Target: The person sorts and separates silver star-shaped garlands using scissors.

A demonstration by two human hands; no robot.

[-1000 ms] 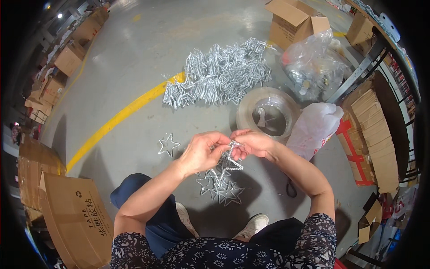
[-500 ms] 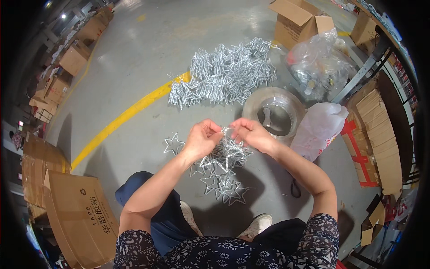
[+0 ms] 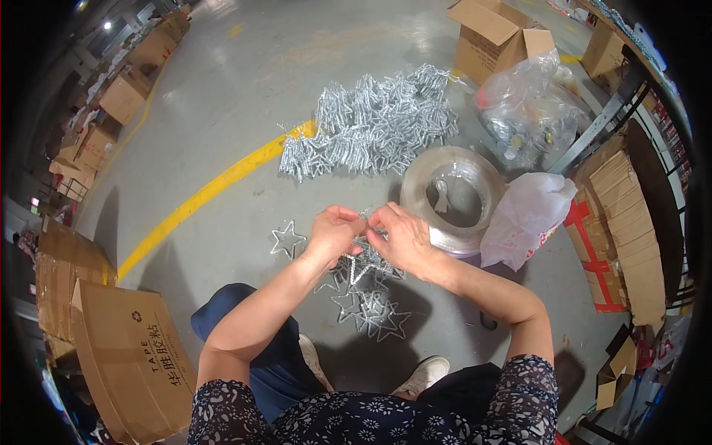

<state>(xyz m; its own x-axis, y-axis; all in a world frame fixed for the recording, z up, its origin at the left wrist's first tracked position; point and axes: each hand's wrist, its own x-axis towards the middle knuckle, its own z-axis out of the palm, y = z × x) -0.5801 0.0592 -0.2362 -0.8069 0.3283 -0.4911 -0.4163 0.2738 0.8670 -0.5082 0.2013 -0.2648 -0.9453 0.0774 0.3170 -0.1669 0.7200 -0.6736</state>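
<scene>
My left hand (image 3: 334,233) and my right hand (image 3: 403,239) meet fingertip to fingertip over the floor, both closed in a pinch. Between them hangs a silver tinsel star ornament (image 3: 359,270), gripped at its upper tip. The fingers cover that tip, so any thread or loop there is too small to make out. Below my hands lies a loose heap of similar silver stars (image 3: 373,313), partly hidden by the held one. A single star (image 3: 287,239) rests apart, left of my left hand.
Farther out spreads a big pile of silver stars (image 3: 371,126). A large roll of clear film (image 3: 486,196) lies right of my hands, beside a white plastic bag (image 3: 528,215). Clear bags (image 3: 530,119) and an open carton (image 3: 493,41) stand beyond; a carton (image 3: 130,363) is at near left.
My right hand has shifted left, closing up to my left fingertips and turning inward. The held star has moved slightly left and lower. The clear roll and white bag look slightly shifted.
</scene>
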